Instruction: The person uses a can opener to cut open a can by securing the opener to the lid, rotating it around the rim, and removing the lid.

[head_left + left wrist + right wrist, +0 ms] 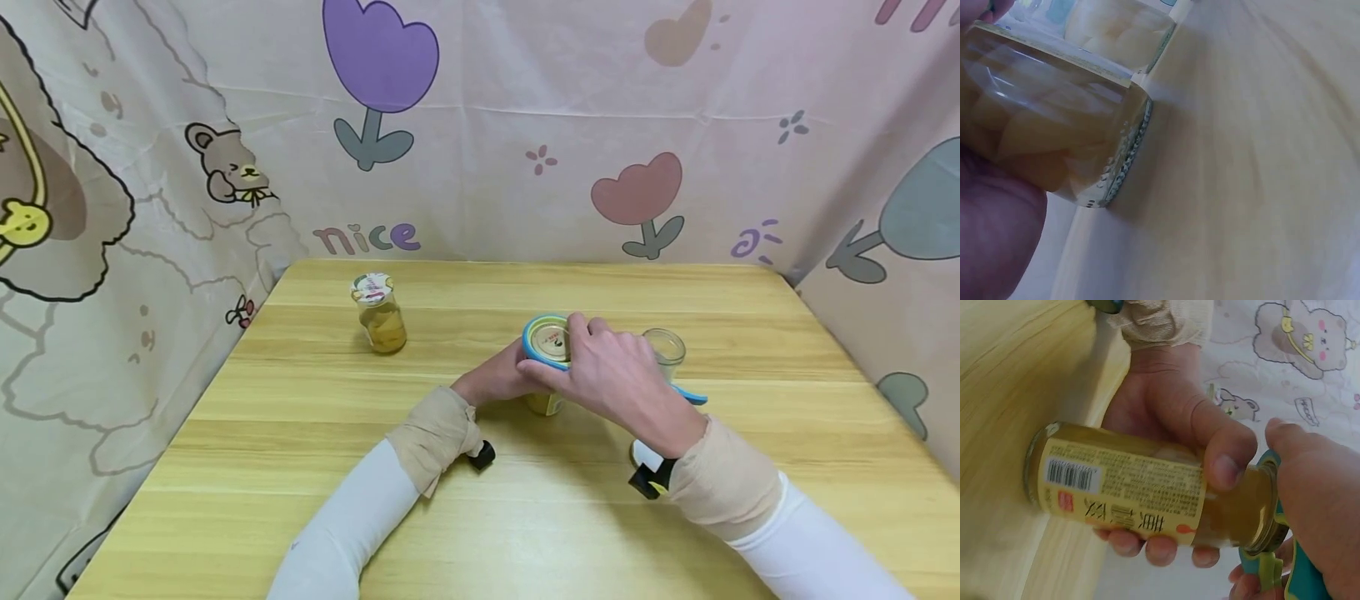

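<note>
My left hand (495, 377) grips a glass jar of yellow fruit (1122, 487) round its side, thumb across the label. The jar stands upright on the table, its base seen in the left wrist view. Around its gold lid (550, 341) sits the ring of a blue and green jar opener (531, 354). My right hand (618, 371) holds the opener from above, thumb on the near side of the ring. The opener's blue handle (690, 395) sticks out to the right past this hand. Part of the lid is hidden by the right fingers.
A second fruit jar (384, 325) with a patterned lid stands at the back left. Behind my right hand is a clear glass jar (664, 342), partly hidden. Something round and white (645, 456) lies by my right wrist. Printed cloth (480, 183) hangs behind the table.
</note>
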`<state>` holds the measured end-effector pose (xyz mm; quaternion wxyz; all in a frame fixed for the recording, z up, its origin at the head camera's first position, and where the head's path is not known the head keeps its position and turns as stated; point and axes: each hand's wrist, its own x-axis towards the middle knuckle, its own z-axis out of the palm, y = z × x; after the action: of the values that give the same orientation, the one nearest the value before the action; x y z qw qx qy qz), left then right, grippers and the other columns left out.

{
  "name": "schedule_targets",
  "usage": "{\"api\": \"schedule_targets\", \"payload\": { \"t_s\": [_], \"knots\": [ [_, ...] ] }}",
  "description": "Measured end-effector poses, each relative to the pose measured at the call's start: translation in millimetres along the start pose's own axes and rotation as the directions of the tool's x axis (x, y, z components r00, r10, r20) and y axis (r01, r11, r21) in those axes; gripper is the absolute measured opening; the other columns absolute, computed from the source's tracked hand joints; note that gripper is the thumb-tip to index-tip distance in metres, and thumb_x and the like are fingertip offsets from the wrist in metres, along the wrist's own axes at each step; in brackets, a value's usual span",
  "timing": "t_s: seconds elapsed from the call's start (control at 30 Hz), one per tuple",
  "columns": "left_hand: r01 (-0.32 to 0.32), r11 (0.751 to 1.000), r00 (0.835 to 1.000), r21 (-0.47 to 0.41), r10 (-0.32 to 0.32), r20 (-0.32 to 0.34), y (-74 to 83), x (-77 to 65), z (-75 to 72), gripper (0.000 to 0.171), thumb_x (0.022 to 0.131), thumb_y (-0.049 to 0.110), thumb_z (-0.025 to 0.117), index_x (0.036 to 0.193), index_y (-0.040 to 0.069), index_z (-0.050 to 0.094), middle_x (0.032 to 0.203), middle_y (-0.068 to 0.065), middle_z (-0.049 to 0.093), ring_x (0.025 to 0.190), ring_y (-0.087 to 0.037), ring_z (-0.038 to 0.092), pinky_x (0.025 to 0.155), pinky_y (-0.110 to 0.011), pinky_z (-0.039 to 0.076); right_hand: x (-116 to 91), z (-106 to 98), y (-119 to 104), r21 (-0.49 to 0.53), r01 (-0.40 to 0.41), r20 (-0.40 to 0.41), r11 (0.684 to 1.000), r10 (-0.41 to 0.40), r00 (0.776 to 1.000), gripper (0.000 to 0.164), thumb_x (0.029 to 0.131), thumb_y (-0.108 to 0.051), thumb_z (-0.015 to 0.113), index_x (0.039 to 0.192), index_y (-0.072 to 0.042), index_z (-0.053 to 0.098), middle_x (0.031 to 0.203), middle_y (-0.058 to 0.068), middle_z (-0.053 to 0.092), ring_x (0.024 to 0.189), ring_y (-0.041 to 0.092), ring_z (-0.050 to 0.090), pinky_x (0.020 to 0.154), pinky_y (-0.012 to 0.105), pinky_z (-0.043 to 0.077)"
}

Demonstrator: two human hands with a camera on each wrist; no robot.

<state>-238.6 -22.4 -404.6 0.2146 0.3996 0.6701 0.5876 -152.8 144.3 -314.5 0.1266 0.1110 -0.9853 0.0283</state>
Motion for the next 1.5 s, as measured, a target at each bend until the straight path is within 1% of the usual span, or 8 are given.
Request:
{"api": "schedule_targets", "payload": {
  "t_s": [0.2,0.4,0.6,0.83,1.0,1.17,1.4,1.5],
  "knots": [
    [0.013,1.0,1.0,-0.013,-0.013,0.01,0.7,-2.1,-1.2,0.074,0.089,-0.006,0.069,0.153,-0.002,0.031,0.148,-0.026,0.049,0.128,-0.018,0.053,0.114,-0.027,0.045,1,0,2,0.009,0.028,0.029,1.0,-0.028,0.999,0.082,0.084,-0.087,0.052,0.1,-0.007,0.056,0.081,0.009,0.063,0.054,0.027,0.053,0.043,0.035,0.038],
    [0.031,0.999,0.999,-0.015,-0.03,0.011,0.3,-2.0,-1.9,0.078,0.087,-0.007,0.071,0.153,-0.001,0.031,0.149,-0.025,0.049,0.129,-0.02,0.052,0.114,-0.026,0.044,1,0,4,0.002,0.082,0.013,0.997,-0.082,0.997,0.077,0.086,-0.083,0.055,0.096,-0.007,0.057,0.077,0.008,0.061,0.052,0.025,0.05,0.043,0.034,0.039],
    [0.078,0.996,0.995,-0.037,-0.076,0.058,1.0,-3.6,-3.2,0.08,0.088,-0.004,0.071,0.155,0.001,0.028,0.152,-0.024,0.046,0.129,-0.018,0.051,0.115,-0.027,0.043,-1,-2,7,-0.012,0.13,0.009,0.991,-0.13,0.991,0.074,0.085,-0.082,0.057,0.094,-0.009,0.056,0.074,0.006,0.058,0.052,0.023,0.048,0.045,0.034,0.04],
    [0.1,0.994,0.978,-0.044,-0.091,0.187,2.1,-7.1,-8.5,0.081,0.086,-0.008,0.069,0.155,-0.003,0.027,0.152,-0.027,0.043,0.128,-0.016,0.048,0.115,-0.026,0.041,-6,-4,8,-0.031,0.209,0.01,0.977,-0.209,0.978,0.074,0.08,-0.087,0.058,0.093,-0.014,0.053,0.075,0.003,0.055,0.048,0.019,0.045,0.043,0.031,0.037],
    [0.093,0.996,0.972,-0.006,-0.09,0.219,3.3,-7.9,-10.7,0.076,0.085,-0.008,0.07,0.151,-0.007,0.033,0.149,-0.03,0.045,0.125,-0.012,0.05,0.117,-0.026,0.04,-5,-4,10,-0.024,0.252,0.015,0.968,-0.251,0.968,0.074,0.079,-0.086,0.061,0.094,-0.014,0.052,0.074,0.001,0.054,0.049,0.016,0.045,0.043,0.029,0.037],
    [0.103,0.995,0.961,-0.012,-0.096,0.26,3.6,-7.7,-9.8,0.075,0.082,-0.008,0.072,0.148,-0.008,0.036,0.146,-0.03,0.047,0.12,-0.008,0.051,0.116,-0.024,0.041,-6,-4,12,0.001,0.277,0.032,0.961,-0.277,0.96,0.079,0.078,-0.089,0.058,0.104,-0.014,0.056,0.079,0.0,0.056,0.054,0.014,0.05,0.047,0.029,0.041],
    [0.127,0.992,0.931,-0.018,-0.113,0.347,7.3,-8.8,-10.7,0.079,0.079,-0.01,0.074,0.147,-0.011,0.034,0.147,-0.032,0.044,0.12,-0.008,0.05,0.117,-0.025,0.039,-10,-8,13,-0.024,0.352,0.011,0.936,-0.352,0.936,0.081,0.079,-0.087,0.059,0.113,-0.014,0.057,0.082,0.0,0.059,0.054,0.012,0.051,0.047,0.026,0.038],
    [0.125,0.992,0.926,-0.024,-0.109,0.361,9.0,-9.6,-11.5,0.079,0.079,-0.01,0.074,0.147,-0.011,0.033,0.146,-0.032,0.043,0.119,-0.008,0.05,0.116,-0.025,0.04,-10,-8,13,-0.027,0.374,0.002,0.927,-0.374,0.927,0.082,0.08,-0.089,0.057,0.112,-0.013,0.057,0.081,0.0,0.059,0.054,0.012,0.051,0.045,0.026,0.038]
  ]
}}
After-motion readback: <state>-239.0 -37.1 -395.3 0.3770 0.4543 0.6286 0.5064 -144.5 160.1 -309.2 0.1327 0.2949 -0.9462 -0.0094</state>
